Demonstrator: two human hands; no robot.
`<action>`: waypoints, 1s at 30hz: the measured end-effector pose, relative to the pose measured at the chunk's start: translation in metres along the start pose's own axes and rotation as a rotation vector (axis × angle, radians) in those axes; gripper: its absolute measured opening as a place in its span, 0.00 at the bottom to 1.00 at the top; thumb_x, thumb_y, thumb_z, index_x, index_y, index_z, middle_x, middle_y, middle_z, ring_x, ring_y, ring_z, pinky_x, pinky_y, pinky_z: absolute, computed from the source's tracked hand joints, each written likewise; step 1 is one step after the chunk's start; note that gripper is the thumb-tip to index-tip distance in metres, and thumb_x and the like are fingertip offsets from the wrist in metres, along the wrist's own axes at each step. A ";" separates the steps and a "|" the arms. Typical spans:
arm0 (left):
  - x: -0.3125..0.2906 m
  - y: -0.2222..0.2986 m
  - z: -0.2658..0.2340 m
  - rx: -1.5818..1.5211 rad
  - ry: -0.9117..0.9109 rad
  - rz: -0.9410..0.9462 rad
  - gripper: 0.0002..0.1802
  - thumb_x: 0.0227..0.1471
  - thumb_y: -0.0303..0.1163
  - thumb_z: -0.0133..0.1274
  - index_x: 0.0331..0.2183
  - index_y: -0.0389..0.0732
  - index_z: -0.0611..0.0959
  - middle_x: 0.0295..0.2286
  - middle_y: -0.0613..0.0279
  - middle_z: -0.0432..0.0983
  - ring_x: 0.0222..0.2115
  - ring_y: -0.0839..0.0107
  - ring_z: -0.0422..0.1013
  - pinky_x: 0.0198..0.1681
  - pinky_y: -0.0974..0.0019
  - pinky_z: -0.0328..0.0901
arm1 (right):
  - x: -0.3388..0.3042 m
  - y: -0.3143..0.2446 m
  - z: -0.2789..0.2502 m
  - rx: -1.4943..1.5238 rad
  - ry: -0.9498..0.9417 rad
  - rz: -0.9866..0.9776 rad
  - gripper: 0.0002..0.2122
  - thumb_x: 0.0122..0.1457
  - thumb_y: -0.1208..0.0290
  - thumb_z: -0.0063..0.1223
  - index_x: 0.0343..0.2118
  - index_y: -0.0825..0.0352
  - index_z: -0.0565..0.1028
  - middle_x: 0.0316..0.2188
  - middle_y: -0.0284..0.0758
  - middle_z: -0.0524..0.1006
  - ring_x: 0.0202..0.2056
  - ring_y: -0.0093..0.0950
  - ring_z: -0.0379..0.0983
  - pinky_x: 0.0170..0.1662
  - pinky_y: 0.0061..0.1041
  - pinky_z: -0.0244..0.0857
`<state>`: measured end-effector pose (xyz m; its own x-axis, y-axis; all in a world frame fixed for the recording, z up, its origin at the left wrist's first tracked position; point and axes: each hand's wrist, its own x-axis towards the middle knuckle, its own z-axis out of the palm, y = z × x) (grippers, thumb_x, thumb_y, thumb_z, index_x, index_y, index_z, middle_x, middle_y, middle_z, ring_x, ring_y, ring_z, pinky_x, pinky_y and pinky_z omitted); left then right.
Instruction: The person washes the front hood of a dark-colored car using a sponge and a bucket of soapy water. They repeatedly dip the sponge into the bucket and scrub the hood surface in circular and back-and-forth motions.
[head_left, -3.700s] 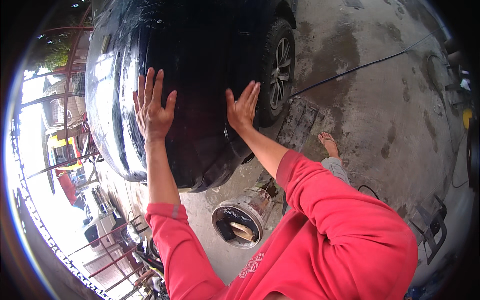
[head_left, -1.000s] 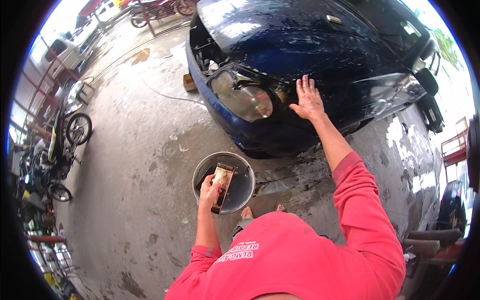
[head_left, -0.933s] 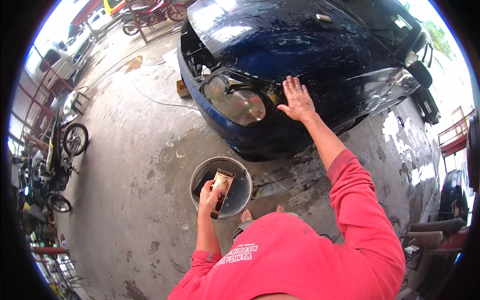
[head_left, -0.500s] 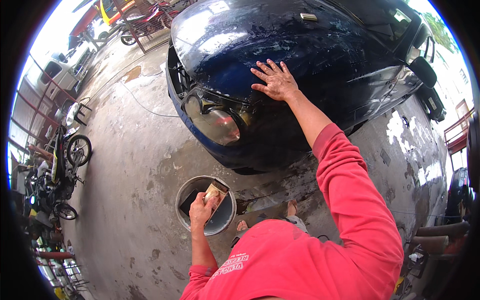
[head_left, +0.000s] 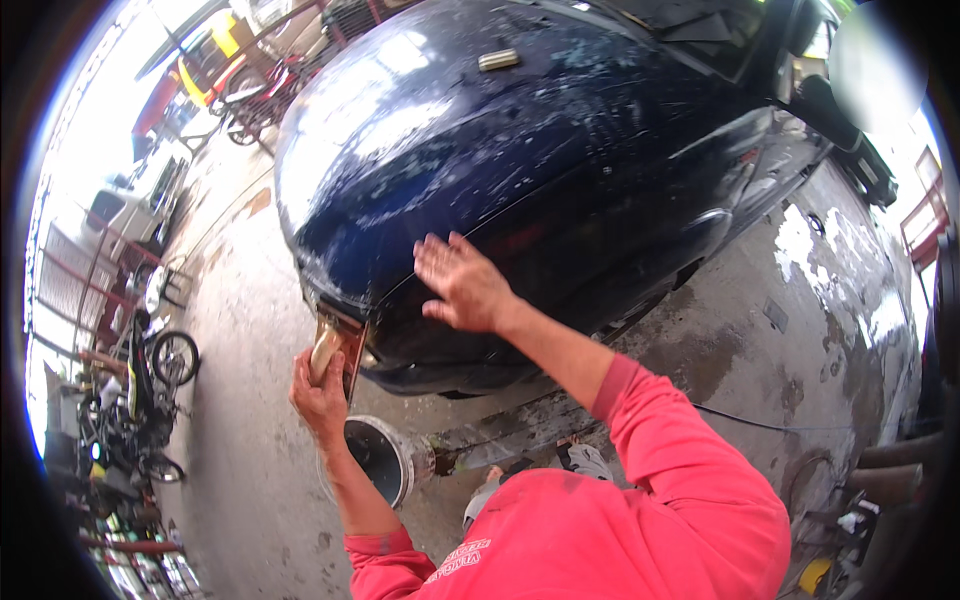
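Note:
My left hand (head_left: 320, 400) is closed round the pale handle of a sanding block (head_left: 327, 352). It holds the block up at the front corner of a dark blue car (head_left: 590, 130), hiding most of the headlight; whether the block touches the car I cannot tell. Stretched out, my right hand (head_left: 465, 287) is over the seam between bonnet and fender, its fingers close together and holding nothing. The bonnet looks wet, with pale streaks and scuffed patches. Below my left hand stands a round bucket (head_left: 410, 468), partly hidden by my forearm.
Further up the bonnet lies a small pale block (head_left: 498, 60). My feet (head_left: 567, 440) stand on the stained concrete floor (head_left: 245, 430) beside the bucket. Motorbikes (head_left: 150, 375) line the left side. A dark hose (head_left: 760, 424) runs across the floor at right.
My left hand has lifted the sanding block out of the bucket to the car's front corner. My right hand has moved back along the bonnet towards the fender seam. The view has shifted.

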<state>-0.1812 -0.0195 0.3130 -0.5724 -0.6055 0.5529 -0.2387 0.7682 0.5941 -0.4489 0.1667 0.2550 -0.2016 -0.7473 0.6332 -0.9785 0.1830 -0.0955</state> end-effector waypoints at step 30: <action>-0.424 0.153 0.423 0.836 -1.850 0.187 0.38 0.50 0.55 0.70 0.49 0.30 0.87 0.47 0.39 0.85 0.45 0.48 0.83 0.51 0.53 0.76 | -0.958 -0.226 -0.317 0.414 0.864 2.682 0.26 0.62 0.53 0.68 0.59 0.61 0.80 0.47 0.36 0.83 0.43 0.30 0.79 0.40 0.35 0.75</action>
